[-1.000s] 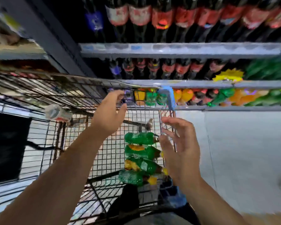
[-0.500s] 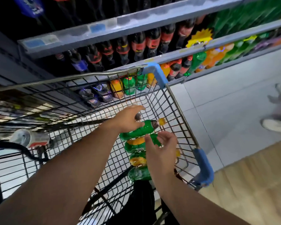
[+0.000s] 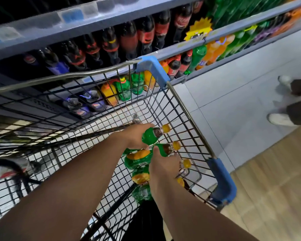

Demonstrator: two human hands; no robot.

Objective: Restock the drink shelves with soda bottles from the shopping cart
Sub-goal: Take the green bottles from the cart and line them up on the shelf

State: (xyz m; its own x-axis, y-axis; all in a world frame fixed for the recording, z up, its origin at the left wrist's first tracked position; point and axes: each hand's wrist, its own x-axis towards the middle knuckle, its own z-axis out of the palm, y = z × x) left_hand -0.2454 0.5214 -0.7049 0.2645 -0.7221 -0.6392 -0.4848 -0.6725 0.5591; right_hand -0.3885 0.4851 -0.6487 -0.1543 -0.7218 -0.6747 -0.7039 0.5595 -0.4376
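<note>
The left grip (image 3: pixel 135 136) is wrapped tight round the far green bottle (image 3: pixel 149 136). The right grip (image 3: pixel 163 168) is curled round the next green bottle (image 3: pixel 162 150), just nearer. Two more green bottles (image 3: pixel 142 190) lie nearer still. All are in a row low in the cart (image 3: pixel 186 108), by its right side. The drink shelves (image 3: pixel 215 36) stand just past the cart, full of bottles.

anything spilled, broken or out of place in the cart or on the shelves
Nothing stands out. The green bottles lie capped in a row in the cart, the left hand and right hand each grip one, and no spill shows.
</note>
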